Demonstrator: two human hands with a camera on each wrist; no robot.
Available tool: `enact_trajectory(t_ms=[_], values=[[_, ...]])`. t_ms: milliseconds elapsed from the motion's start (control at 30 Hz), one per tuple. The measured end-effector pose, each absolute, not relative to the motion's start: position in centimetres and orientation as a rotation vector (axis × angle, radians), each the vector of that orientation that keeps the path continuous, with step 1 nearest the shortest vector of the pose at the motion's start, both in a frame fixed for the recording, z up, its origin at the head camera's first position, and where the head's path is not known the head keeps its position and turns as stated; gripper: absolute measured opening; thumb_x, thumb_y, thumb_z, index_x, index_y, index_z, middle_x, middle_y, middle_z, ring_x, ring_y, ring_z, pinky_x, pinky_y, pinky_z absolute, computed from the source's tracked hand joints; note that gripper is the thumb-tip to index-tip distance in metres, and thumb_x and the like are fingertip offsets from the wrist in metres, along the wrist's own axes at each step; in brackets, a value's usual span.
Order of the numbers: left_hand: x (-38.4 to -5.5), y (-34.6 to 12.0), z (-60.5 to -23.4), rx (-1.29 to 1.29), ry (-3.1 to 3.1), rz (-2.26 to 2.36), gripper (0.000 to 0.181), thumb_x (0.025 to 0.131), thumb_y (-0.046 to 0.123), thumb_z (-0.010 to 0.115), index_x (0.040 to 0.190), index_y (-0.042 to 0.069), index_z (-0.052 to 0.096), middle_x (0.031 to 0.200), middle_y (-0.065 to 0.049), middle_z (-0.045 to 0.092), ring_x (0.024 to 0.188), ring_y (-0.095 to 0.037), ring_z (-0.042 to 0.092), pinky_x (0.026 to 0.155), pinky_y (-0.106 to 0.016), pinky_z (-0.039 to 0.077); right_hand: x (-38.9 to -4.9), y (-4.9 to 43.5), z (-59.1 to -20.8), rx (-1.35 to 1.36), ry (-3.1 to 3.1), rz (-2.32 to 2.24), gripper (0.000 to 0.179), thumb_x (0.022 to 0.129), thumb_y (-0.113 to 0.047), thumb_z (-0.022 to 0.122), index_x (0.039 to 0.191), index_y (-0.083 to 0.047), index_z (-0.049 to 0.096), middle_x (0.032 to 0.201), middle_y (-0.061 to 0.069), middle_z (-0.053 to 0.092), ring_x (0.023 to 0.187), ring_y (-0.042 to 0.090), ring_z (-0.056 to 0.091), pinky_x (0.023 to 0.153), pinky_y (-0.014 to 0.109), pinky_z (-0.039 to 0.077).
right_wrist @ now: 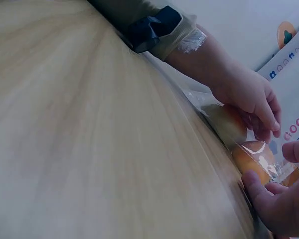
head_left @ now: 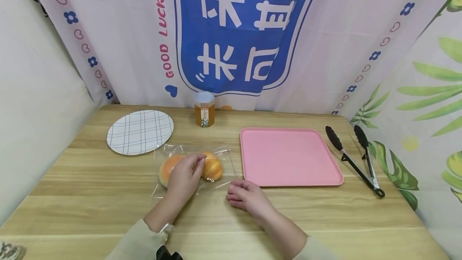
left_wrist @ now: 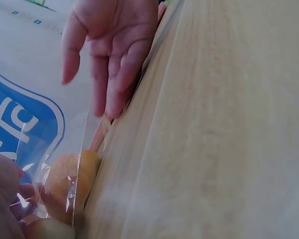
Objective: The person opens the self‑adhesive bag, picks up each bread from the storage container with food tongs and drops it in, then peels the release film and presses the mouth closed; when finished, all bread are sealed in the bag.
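A clear plastic bag (head_left: 225,153) lies on the table, holding a round bun (head_left: 167,169) and a ridged golden bun (head_left: 213,167). My left hand (head_left: 185,177) is over the bag, thumb and fingertips drawn together in a pinch on its upper film; it partly covers the round bun. At the bag's right edge is my right hand (head_left: 250,200), its fingers loosely extended and holding nothing. The left wrist view shows this right hand (left_wrist: 117,50) palm-on, beyond the bag. In the right wrist view, the left hand (right_wrist: 249,94) bends down over the buns.
Right of the bag lies a pink tray (head_left: 288,157), with black-tipped tongs (head_left: 357,167) spread beside it. A checked plate (head_left: 140,132) sits at the back left. Near the rear edge stands a lidded jar (head_left: 204,111) of amber contents. A printed curtain (head_left: 137,51) hangs behind the table.
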State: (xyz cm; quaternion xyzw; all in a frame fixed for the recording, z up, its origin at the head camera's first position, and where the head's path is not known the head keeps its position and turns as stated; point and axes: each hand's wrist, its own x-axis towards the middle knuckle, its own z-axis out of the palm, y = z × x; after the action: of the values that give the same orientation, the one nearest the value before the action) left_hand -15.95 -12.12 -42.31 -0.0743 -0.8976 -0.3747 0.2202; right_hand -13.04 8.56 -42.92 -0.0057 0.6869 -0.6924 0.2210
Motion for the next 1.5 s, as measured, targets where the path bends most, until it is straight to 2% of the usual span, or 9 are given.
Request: enact_trajectory(t_ms=[167,400,667,800,900,1100,1200,1300,1500], values=[[-16.0,-11.9,-42.2,-0.190,-2.494,-1.051,0.016,0.096,0.016,0.062,0.103,0.005,0.072,0.101,-0.011,0.075,0.097,-0.028,0.070,0.085,-0.045,0.057,-13.7,7.3,-43.3,0.036,1.872,-1.928,0.049,0.096,-0.017,0.059,0.131,0.015,0.046,0.109,0.023,0.068,0.087,0.014,0.070,0.083,0.029,0.061],[-15.8,-11.7,-41.9,-0.220,-2.533,-1.087,0.018,0.095,0.015,0.063,0.107,0.005,0.071,0.105,-0.012,0.074,0.097,-0.028,0.069,0.086,-0.046,0.057,-14.5,6.2,-43.6,0.139,1.855,-1.946,0.031,0.099,-0.016,0.055,0.115,0.010,0.057,0.093,0.014,0.071,0.075,0.011,0.070,0.074,0.026,0.062],[-17.4,-12.6,-39.1,-0.280,-2.701,-1.012,0.031,0.100,0.025,0.055,0.121,0.005,0.066,0.121,-0.015,0.069,0.115,-0.035,0.064,0.098,-0.051,0.053,-14.8,6.0,-43.5,0.210,1.824,-1.968,0.027,0.100,-0.015,0.053,0.112,0.009,0.058,0.083,0.008,0.071,0.070,0.010,0.070,0.069,0.026,0.062],[-20.7,-12.7,-37.7,-0.270,-2.895,-0.979,0.035,0.102,0.026,0.049,0.128,0.006,0.061,0.109,-0.014,0.071,0.089,-0.027,0.068,0.083,-0.045,0.058,-14.7,5.9,-43.6,0.198,1.835,-1.969,0.027,0.100,-0.014,0.053,0.112,0.009,0.058,0.085,0.010,0.072,0.070,0.010,0.070,0.069,0.026,0.062],[-23.2,-12.4,-37.6,-0.262,-3.071,-0.979,0.036,0.103,0.027,0.047,0.131,0.007,0.059,0.101,-0.012,0.069,0.077,-0.021,0.064,0.075,-0.039,0.055,-14.6,5.8,-43.6,0.187,1.836,-1.969,0.027,0.100,-0.013,0.052,0.112,0.010,0.057,0.086,0.011,0.072,0.070,0.010,0.070,0.069,0.026,0.062],[-26.5,-11.6,-38.4,-0.315,-3.230,-1.005,0.033,0.099,0.024,0.055,0.122,0.002,0.064,0.121,-0.015,0.067,0.110,-0.026,0.061,0.100,-0.042,0.050,-14.6,5.6,-43.9,0.188,1.830,-1.968,0.024,0.100,-0.013,0.053,0.109,0.009,0.058,0.084,0.009,0.071,0.070,0.010,0.070,0.067,0.025,0.062],[-27.1,-11.5,-38.8,-0.341,-3.266,-1.069,0.029,0.096,0.021,0.059,0.113,0.000,0.068,0.106,-0.013,0.070,0.096,-0.023,0.061,0.085,-0.033,0.053,-14.6,5.5,-43.9,0.184,1.830,-1.966,0.024,0.099,-0.013,0.053,0.107,0.008,0.059,0.083,0.009,0.071,0.069,0.010,0.070,0.067,0.024,0.062],[-27.4,-11.4,-38.9,-0.377,-3.275,-1.073,0.022,0.095,0.020,0.061,0.102,0.001,0.070,0.091,-0.009,0.068,0.083,-0.017,0.057,0.071,-0.025,0.048,-14.5,5.5,-43.8,0.183,1.836,-1.969,0.024,0.099,-0.014,0.054,0.107,0.008,0.059,0.085,0.010,0.072,0.069,0.010,0.070,0.066,0.025,0.062],[-27.6,-11.4,-38.8,-0.375,-3.202,-1.217,0.015,0.097,0.016,0.057,0.100,0.002,0.061,0.092,-0.010,0.067,0.082,-0.017,0.059,0.066,-0.021,0.047,-14.5,5.9,-43.5,0.173,1.885,-1.969,0.023,0.100,-0.013,0.053,0.107,0.009,0.058,0.088,0.014,0.072,0.068,0.010,0.069,0.066,0.026,0.062]])
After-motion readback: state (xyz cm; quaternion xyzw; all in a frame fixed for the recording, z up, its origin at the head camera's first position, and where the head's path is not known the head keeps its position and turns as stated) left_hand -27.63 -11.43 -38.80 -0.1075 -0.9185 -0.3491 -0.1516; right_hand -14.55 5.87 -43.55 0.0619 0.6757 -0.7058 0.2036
